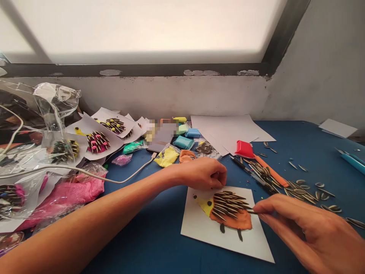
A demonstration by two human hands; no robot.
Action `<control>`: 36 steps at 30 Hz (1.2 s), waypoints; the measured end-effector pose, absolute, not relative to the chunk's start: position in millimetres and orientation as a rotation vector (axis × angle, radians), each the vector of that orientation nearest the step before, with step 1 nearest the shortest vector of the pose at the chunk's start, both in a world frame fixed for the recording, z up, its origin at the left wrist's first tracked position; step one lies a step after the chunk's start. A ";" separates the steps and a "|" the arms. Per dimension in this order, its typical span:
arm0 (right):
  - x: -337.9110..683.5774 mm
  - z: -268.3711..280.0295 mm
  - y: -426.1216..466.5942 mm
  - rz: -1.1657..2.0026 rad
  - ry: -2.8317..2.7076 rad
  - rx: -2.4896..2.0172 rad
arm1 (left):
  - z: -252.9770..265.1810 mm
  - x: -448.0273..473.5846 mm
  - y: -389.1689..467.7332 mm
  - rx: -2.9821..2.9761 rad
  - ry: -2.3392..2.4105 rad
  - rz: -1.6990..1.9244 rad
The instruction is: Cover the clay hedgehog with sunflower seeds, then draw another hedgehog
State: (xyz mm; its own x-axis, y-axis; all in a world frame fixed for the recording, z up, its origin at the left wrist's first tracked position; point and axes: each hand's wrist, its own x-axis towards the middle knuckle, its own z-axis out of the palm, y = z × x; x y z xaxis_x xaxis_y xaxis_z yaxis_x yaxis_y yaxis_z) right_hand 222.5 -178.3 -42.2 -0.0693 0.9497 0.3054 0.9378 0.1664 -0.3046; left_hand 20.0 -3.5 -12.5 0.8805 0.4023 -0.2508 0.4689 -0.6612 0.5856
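Observation:
A clay hedgehog (243, 219) with an orange body, yellow face and dark feet lies on a white paper card (199, 226). Striped sunflower seeds (228, 201) stick out over the upper part of its body as spines. Between the thumb and forefinger of my right hand (310, 228) is a single sunflower seed (253, 211), its far end at the right edge of the spines. My left hand (207, 174) rests at the card's top edge with its fingers curled in; whether they hold anything is hidden.
Loose sunflower seeds (299, 188), a black pen (252, 175), an orange stick-like tool (272, 170) and a red clay packet (244, 149) lie beyond my right hand. Finished hedgehog cards (98, 142), coloured clay packets (184, 142) and a white cable (114, 180) spread leftward. Blank paper (228, 129) lies by the wall.

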 end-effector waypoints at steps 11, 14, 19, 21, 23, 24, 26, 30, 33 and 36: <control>218.9 -46.7 -175.2 -0.002 -2.004 -1.743 | -11.8 20.2 -3.9 2.381 0.628 -0.129; 217.0 -47.6 -174.4 -0.008 -2.006 -1.705 | -12.2 20.1 -3.7 2.377 0.629 -0.134; 218.0 -43.1 -170.6 0.027 -2.091 -1.684 | -11.4 20.0 -4.1 2.376 0.618 -0.136; 219.0 -41.2 -168.8 0.056 -2.143 -1.683 | -11.5 20.1 -4.0 2.382 0.614 -0.139; 219.4 -40.8 -168.0 0.058 -2.158 -1.706 | -12.1 20.3 -3.5 2.388 0.609 -0.143; 219.2 -41.0 -168.2 0.056 -2.158 -1.723 | -12.6 20.3 -3.2 2.390 0.606 -0.143; 217.6 -41.6 -169.2 0.052 -2.162 -1.751 | -13.6 20.4 -2.6 2.391 0.602 -0.134; 212.4 -41.6 -171.3 0.027 -2.144 -1.775 | -14.7 20.5 -2.0 2.383 0.600 -0.125; 210.1 -42.1 -170.9 0.008 -2.156 -1.753 | -14.5 20.3 -2.1 2.380 0.605 -0.126; 208.7 -43.3 -169.9 -0.027 -2.206 -1.735 | -14.1 20.0 -2.4 2.380 0.598 -0.114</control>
State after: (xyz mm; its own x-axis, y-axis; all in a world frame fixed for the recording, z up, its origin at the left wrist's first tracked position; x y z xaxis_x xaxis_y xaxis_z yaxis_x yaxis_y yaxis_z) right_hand 208.7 -169.9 -43.3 -0.2017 0.9415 0.2698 0.9478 0.2571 -0.1885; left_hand 20.0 -2.4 -14.1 0.8912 0.3889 -0.2337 0.4476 -0.6693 0.5931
